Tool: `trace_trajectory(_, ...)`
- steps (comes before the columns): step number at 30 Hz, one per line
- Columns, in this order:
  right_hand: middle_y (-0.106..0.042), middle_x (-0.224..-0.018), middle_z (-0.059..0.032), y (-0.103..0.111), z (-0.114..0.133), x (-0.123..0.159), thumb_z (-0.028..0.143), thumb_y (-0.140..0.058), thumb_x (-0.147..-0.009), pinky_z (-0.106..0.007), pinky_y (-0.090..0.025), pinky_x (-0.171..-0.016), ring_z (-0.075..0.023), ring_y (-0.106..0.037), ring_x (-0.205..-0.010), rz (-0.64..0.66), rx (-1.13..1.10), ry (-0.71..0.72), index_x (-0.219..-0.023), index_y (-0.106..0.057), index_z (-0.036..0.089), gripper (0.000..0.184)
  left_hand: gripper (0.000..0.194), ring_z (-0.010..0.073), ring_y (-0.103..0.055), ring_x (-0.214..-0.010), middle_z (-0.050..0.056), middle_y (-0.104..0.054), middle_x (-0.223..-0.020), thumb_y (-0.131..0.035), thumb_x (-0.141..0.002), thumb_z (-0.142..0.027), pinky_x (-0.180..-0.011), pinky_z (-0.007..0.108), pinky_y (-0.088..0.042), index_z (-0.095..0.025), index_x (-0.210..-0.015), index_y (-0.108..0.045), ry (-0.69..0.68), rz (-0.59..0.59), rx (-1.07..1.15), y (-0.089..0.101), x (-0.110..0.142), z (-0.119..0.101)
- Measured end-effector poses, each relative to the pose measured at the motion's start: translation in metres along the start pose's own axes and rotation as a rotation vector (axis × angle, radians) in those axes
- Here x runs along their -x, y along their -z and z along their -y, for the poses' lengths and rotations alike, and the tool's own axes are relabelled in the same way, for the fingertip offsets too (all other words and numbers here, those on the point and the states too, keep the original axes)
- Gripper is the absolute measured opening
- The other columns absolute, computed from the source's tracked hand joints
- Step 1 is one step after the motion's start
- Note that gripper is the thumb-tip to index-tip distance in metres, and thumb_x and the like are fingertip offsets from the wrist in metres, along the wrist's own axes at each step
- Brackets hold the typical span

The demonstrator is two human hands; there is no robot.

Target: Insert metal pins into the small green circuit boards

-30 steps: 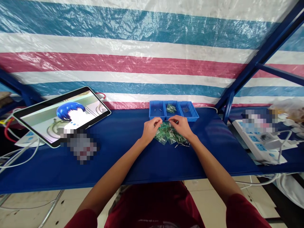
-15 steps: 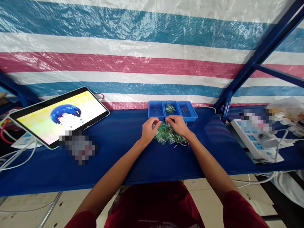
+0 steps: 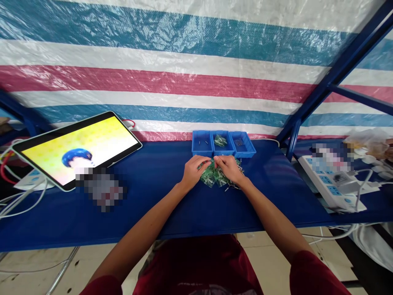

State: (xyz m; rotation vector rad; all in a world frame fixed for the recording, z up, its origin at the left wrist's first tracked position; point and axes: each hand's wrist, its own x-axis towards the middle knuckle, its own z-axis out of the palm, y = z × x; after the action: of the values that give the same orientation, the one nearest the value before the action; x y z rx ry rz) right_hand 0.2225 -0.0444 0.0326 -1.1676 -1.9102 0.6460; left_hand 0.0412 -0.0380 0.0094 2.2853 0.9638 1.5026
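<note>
My left hand (image 3: 193,170) and my right hand (image 3: 229,167) meet fingertip to fingertip over a pile of small green-tinted plastic bags (image 3: 208,178). Both are closed in a pinch. What sits between the fingers is too small to make out. Loose thin metal pieces, like screws or pins (image 3: 227,189), lie at the pile's right side, partly under my right hand. Just beyond my hands stands a blue three-part bin (image 3: 202,153). Its left compartment holds a few tiny metal pieces, the middle one green bags (image 3: 220,140), the right one small greyish pieces (image 3: 238,142).
A tablet (image 3: 76,153) playing a cartoon leans at the left, with white cables beside it. A blurred-out item (image 3: 106,190) lies in front of it. Power strips (image 3: 330,184) and cables are on the right, by a blue metal frame (image 3: 331,78). Striped sheeting hangs behind.
Both hands have dipped slightly toward the pile, and their fingers have curled closer together. The bin and the pile have stayed put. The picture on the tablet has changed.
</note>
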Motion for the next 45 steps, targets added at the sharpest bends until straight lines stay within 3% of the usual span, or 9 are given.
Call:
trace_trajectory(6,-0.053,-0.054,-0.0002,-0.0016,-0.0001,0.0002,0.06,-0.031,-0.095,-0.026,-0.038,-0.06,-0.0131,-0.049,-0.053,-0.025,0.031,0.013,-0.061,-0.059,0.017,0.061,0.021,0.0165,-0.063,-0.078,0.005,-0.07,-0.083,-0.054,-0.094,-0.034,-0.075,0.029,-0.051,-0.02,-0.089,-0.068,0.041,0.036,-0.017,0.001,-0.0008,-0.0004)
trace_trajectory(11,-0.067,-0.077,-0.0041,-0.0022,-0.0005,0.0016,0.051,-0.047,-0.092,-0.027,-0.045,-0.061,-0.0156,-0.057,-0.063,-0.143,0.036,0.054,-0.092,-0.067,0.018,0.038,0.026,0.016,-0.062,-0.076,0.005,-0.069,-0.081,-0.052,-0.095,-0.037,-0.073,0.027,-0.049,-0.019,-0.086,-0.068,0.091,0.023,-0.032,0.0033,-0.0024,-0.0017)
trace_trajectory(14,-0.07,-0.088,-0.0066,-0.0038,-0.0023,0.0026,0.048,-0.051,-0.091,-0.029,-0.049,-0.062,-0.0167,-0.06,-0.066,-0.172,0.018,0.094,-0.1,-0.066,0.02,0.033,0.028,0.0153,-0.061,-0.073,0.005,-0.069,-0.081,-0.05,-0.095,-0.037,-0.07,0.026,-0.047,-0.018,-0.085,-0.068,0.121,0.022,-0.02,0.0039,-0.0024,-0.0002)
trace_trajectory(17,-0.07,-0.093,-0.0079,-0.0043,-0.0031,0.0029,0.046,-0.049,-0.092,-0.03,-0.05,-0.065,-0.017,-0.061,-0.067,-0.163,0.034,0.134,-0.097,-0.066,0.021,0.03,0.029,0.0149,-0.059,-0.07,0.005,-0.067,-0.079,-0.05,-0.095,-0.037,-0.069,0.026,-0.046,-0.017,-0.083,-0.067,0.143,0.023,-0.017,0.0041,-0.0022,0.0005)
trace_trajectory(23,-0.068,-0.082,-0.0061,-0.0024,-0.0012,0.0029,0.042,-0.047,-0.095,-0.03,-0.048,-0.067,-0.0164,-0.06,-0.066,-0.162,0.061,0.202,-0.089,-0.066,0.02,0.03,0.033,0.014,-0.057,-0.066,0.004,-0.066,-0.076,-0.046,-0.096,-0.038,-0.069,0.026,-0.045,-0.017,-0.08,-0.066,0.16,0.022,-0.016,0.006,-0.0037,-0.0031)
trace_trajectory(29,-0.066,-0.078,-0.0061,-0.0017,-0.0004,0.0028,0.045,-0.046,-0.096,-0.029,-0.047,-0.066,-0.017,-0.059,-0.066,-0.15,0.064,0.182,-0.087,-0.067,0.02,0.034,0.023,0.0132,-0.059,-0.068,0.003,-0.067,-0.081,-0.054,-0.093,-0.038,-0.065,0.023,-0.046,-0.018,-0.094,-0.066,0.185,-0.022,0.021,0.0062,-0.0046,-0.0054)
trace_trajectory(34,-0.066,-0.076,-0.0062,-0.0013,0.0009,0.0027,0.047,-0.045,-0.095,-0.03,-0.047,-0.065,-0.0171,-0.058,-0.064,-0.14,0.077,0.161,-0.085,-0.067,0.02,0.037,0.027,0.0127,-0.057,-0.065,0.003,-0.067,-0.079,-0.051,-0.094,-0.039,-0.066,0.024,-0.045,-0.018,-0.087,-0.066,0.171,-0.013,0.004,0.0055,-0.0043,-0.0042)
trace_trajectory(39,-0.069,-0.089,-0.0074,-0.0028,-0.0003,0.0032,0.047,-0.049,-0.093,-0.031,-0.05,-0.069,-0.0181,-0.062,-0.071,-0.174,0.052,0.127,-0.093,-0.067,0.021,0.032,0.029,0.0119,-0.054,-0.061,0.002,-0.066,-0.076,-0.05,-0.095,-0.04,-0.066,0.024,-0.045,-0.018,-0.086,-0.066,0.173,-0.031,-0.015,0.0061,-0.0043,-0.003)
trace_trajectory(45,-0.067,-0.082,-0.0066,-0.0028,-0.0009,0.0034,0.044,-0.048,-0.095,-0.03,-0.048,-0.069,-0.0172,-0.06,-0.068,-0.171,0.072,0.171,-0.088,-0.067,0.02,0.031,0.028,0.0126,-0.057,-0.062,0.003,-0.068,-0.075,-0.057,-0.09,-0.041,-0.066,0.025,-0.047,-0.017,-0.081,-0.069,0.244,-0.08,0.052,0.0056,-0.0042,-0.0024)
